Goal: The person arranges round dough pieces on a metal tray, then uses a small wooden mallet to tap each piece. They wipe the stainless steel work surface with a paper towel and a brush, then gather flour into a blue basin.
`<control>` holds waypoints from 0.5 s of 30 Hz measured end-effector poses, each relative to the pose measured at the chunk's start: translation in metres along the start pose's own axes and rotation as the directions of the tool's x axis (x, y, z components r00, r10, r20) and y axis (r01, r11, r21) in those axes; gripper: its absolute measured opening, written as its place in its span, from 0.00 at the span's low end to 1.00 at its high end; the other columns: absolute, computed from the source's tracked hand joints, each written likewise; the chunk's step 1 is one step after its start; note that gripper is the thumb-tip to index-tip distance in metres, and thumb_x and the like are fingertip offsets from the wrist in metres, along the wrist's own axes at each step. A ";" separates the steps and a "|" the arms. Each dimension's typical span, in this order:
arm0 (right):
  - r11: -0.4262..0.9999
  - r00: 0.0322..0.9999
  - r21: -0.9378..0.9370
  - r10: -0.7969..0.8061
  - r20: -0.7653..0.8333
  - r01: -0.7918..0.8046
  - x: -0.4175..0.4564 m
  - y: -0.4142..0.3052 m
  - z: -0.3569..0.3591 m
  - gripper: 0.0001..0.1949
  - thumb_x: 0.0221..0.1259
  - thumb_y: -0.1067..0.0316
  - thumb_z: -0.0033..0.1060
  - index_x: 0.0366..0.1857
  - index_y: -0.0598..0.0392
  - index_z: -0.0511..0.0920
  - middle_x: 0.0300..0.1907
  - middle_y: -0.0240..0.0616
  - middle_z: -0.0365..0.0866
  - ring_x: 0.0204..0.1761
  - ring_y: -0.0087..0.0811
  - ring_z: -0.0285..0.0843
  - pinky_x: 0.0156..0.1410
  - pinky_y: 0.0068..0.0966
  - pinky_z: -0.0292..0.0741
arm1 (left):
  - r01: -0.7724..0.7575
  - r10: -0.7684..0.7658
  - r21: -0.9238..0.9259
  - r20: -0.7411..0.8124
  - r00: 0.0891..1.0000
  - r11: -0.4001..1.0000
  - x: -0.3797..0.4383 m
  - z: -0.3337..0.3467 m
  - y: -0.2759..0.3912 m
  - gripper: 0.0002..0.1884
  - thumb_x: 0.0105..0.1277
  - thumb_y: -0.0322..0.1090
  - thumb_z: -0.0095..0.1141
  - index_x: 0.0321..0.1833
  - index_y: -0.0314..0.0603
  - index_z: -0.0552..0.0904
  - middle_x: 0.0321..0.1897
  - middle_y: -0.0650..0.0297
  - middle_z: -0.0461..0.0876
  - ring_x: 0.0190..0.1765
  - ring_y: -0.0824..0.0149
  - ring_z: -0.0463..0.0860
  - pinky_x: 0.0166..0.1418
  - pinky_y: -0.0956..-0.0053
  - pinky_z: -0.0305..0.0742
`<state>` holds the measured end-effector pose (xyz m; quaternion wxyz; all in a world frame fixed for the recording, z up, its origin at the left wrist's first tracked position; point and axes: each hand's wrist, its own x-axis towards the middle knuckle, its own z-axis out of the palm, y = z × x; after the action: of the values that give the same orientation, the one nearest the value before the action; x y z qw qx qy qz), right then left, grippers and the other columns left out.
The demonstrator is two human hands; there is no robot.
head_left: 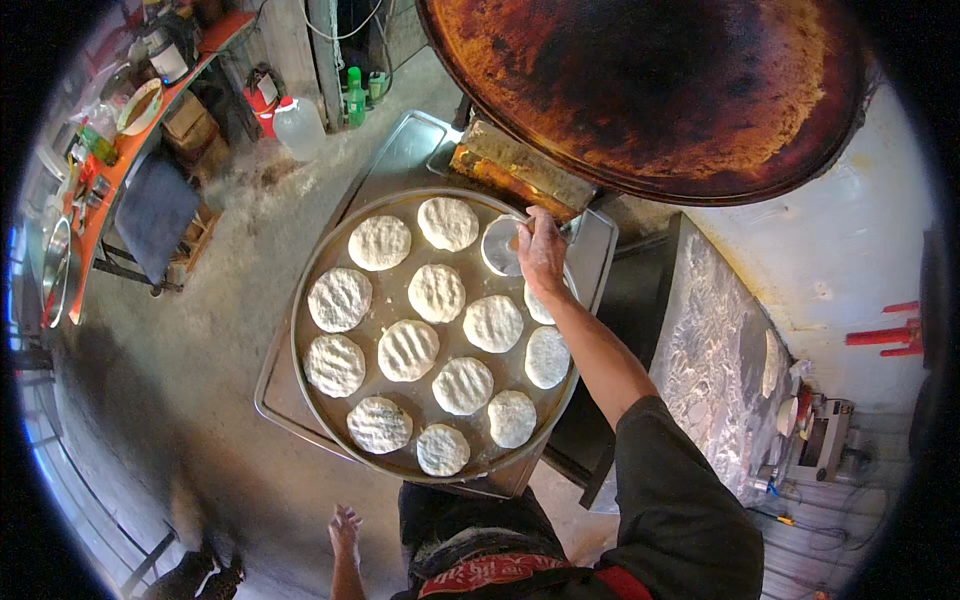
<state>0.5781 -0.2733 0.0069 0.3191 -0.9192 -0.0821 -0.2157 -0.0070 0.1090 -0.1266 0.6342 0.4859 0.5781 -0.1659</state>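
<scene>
My right hand [541, 251] grips a spatula with a wide metal blade [501, 246] at the far right of a large round pan [360, 201]. The blade lies over a round dough cake [489, 264] and hides most of it. Several more pale, flour-dusted dough cakes [437, 293] are spread over the pan, many with parallel grooves pressed into their tops. My right hand and forearm partly cover a cake [538, 301] at the pan's right edge. My left hand [345, 525] hangs below and left of the pan, fingers apart and holding nothing.
Under the pan is a metal stand [281, 390]. A large browned round griddle or lid [652, 97] rises beyond it. On the right stands a floured worktop [705, 360]; on the left, an orange table [112, 184] with bowls and a chair [156, 214]. A plastic jug [300, 129] sits on the floor.
</scene>
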 end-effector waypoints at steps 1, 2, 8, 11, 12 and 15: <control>0.993 0.994 0.067 0.099 -0.036 -0.096 0.003 -0.001 -0.004 0.14 0.67 0.71 0.61 0.53 0.58 0.71 0.36 0.48 0.80 0.38 0.45 0.81 0.46 0.39 0.75 | 0.000 0.000 -0.012 0.022 1.000 1.000 -0.001 0.001 -0.001 0.35 0.72 0.65 0.49 0.57 0.32 0.78 0.41 0.58 0.83 0.36 0.68 0.82 0.40 0.76 0.74; 0.969 0.976 0.138 0.212 -0.048 -0.204 0.006 0.000 -0.011 0.14 0.67 0.71 0.61 0.53 0.59 0.71 0.36 0.48 0.80 0.39 0.44 0.81 0.46 0.38 0.75 | 0.001 0.000 -0.023 0.042 0.999 1.000 -0.002 0.002 -0.002 0.35 0.72 0.65 0.49 0.57 0.32 0.78 0.41 0.58 0.83 0.36 0.68 0.82 0.40 0.76 0.74; 0.872 0.910 0.374 0.390 -0.144 -0.314 -0.038 0.040 -0.126 0.17 0.70 0.67 0.58 0.58 0.61 0.70 0.42 0.45 0.80 0.44 0.36 0.79 0.53 0.32 0.75 | -0.121 0.123 0.035 -0.054 0.991 0.992 0.004 -0.002 -0.034 0.31 0.74 0.61 0.49 0.55 0.34 0.79 0.39 0.62 0.82 0.34 0.70 0.80 0.36 0.77 0.72; 0.888 0.910 0.389 0.349 -0.225 -0.244 -0.110 0.087 -0.234 0.14 0.71 0.68 0.56 0.56 0.60 0.71 0.42 0.38 0.78 0.46 0.33 0.77 0.57 0.32 0.73 | -0.070 0.161 -0.378 0.215 0.963 0.923 0.017 -0.001 -0.069 0.26 0.75 0.56 0.48 0.56 0.36 0.78 0.41 0.63 0.81 0.34 0.69 0.80 0.35 0.77 0.72; 0.901 0.871 0.175 0.430 -0.239 -0.397 -0.140 0.105 -0.279 0.18 0.72 0.69 0.55 0.61 0.59 0.67 0.44 0.37 0.76 0.47 0.29 0.73 0.57 0.28 0.72 | -0.094 0.171 -0.290 0.254 0.952 0.953 0.019 0.004 -0.085 0.26 0.75 0.55 0.48 0.58 0.35 0.78 0.42 0.63 0.82 0.36 0.67 0.81 0.34 0.76 0.73; 0.860 0.776 0.169 0.507 -0.375 -0.481 -0.220 0.157 -0.391 0.16 0.73 0.64 0.55 0.59 0.58 0.70 0.43 0.39 0.77 0.46 0.30 0.75 0.56 0.28 0.73 | -0.260 0.199 0.210 0.272 0.941 0.942 0.022 0.029 -0.121 0.25 0.76 0.51 0.48 0.62 0.35 0.75 0.46 0.60 0.84 0.39 0.64 0.84 0.35 0.71 0.77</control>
<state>0.2917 -0.6426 0.0968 0.4036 -0.8321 0.2234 -0.3081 -0.0777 0.0356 -0.2022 0.6518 0.6001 0.4087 -0.2189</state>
